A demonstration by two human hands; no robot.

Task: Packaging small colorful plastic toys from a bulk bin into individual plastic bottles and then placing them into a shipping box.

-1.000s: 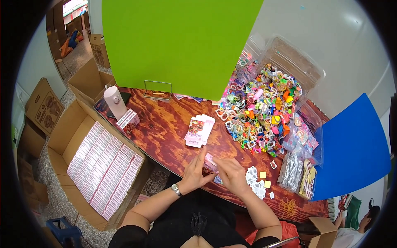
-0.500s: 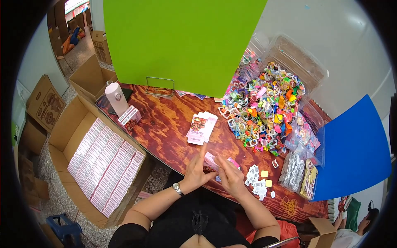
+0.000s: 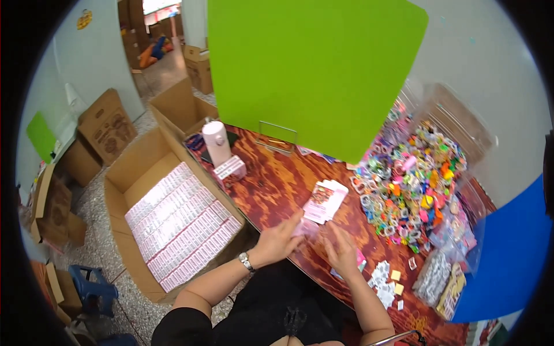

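Left grip [image 3: 281,239] holds a small pink cardboard box [image 3: 306,228]; right grip [image 3: 340,249] unclear. Nine o'clock, white-pink boxes [image 3: 183,230] sit packed; one o'clock, flat pink-white cards [image 3: 327,202] seem left.

L wall [image 3: 86,57] pale gry | flr [image 3: 95,230] – speckled gry | tbl [image 3: 268,196] – red/brn, woodgrain look | blue stool [image 3: 95,291] lwr L

The held box [image 3: 306,229] is pink, the tabletop [image 3: 276,193] red-brown (with dark streaks).
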